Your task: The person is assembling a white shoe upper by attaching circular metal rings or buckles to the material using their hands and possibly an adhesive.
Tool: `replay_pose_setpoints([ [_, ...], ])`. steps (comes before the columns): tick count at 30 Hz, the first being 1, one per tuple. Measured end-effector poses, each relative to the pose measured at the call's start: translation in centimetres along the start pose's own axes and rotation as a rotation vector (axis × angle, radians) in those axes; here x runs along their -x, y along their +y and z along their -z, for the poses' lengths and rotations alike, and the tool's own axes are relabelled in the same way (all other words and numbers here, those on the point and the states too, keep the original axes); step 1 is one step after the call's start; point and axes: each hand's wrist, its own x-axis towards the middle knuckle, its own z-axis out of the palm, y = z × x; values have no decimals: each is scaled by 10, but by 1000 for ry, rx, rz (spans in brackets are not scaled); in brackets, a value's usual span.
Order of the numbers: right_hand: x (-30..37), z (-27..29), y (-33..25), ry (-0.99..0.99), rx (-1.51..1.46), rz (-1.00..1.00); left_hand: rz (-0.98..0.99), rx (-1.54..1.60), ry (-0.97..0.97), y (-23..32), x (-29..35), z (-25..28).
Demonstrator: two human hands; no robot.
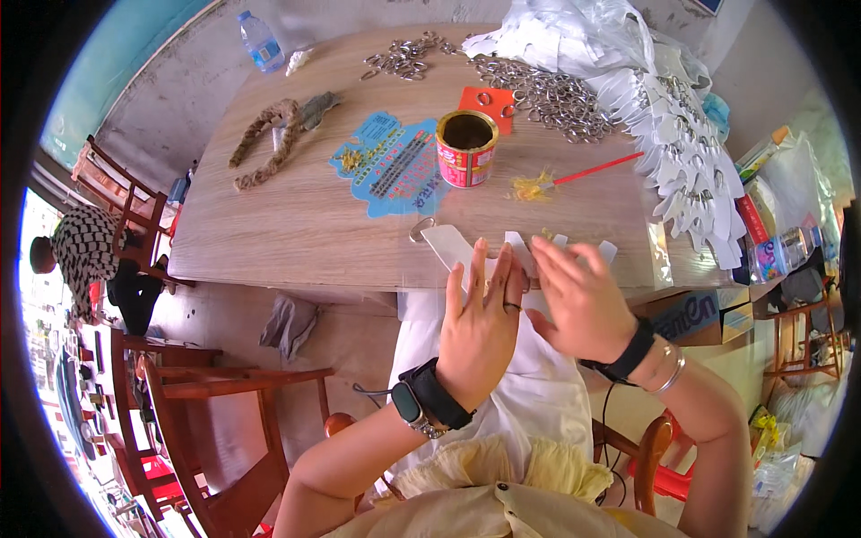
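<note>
Over the table's near edge, my left hand (482,332) lies flat with fingers stretched out, its fingertips on a row of white strips. A longer white strip (447,246) sticks out past its fingers on the left, beside a metal ring (421,230). My right hand (587,291) is also open, its extended fingers over the right part of the row. The ends of another white strip (609,250) show past its fingers. A clear plastic sheet (641,238) lies beneath. What lies under my palms is hidden.
A red tin (466,166) stands mid-table, near a red stick (599,169) with a yellowish, sticky-looking tip. A blue printed sheet (381,193) bears small gold pieces. Metal rings (547,94) lie behind; white tags with rings (686,161) are heaped at right. Wooden chair (224,430) at left.
</note>
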Motion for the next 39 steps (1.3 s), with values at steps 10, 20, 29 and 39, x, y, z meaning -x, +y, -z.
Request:
replay_pose_setpoints([
  [10,9,3,26,176,-415,-322,37,18,0,4,7,-10],
  [20,-4,0,22,93,-392,-324,66,329,132,5,29,18],
  [29,12,36,-26,232,-907,-433,401,1255,19,1,70,32],
  [39,30,42,-92,180,-1158,-497,726,1854,155,3,72,66],
])
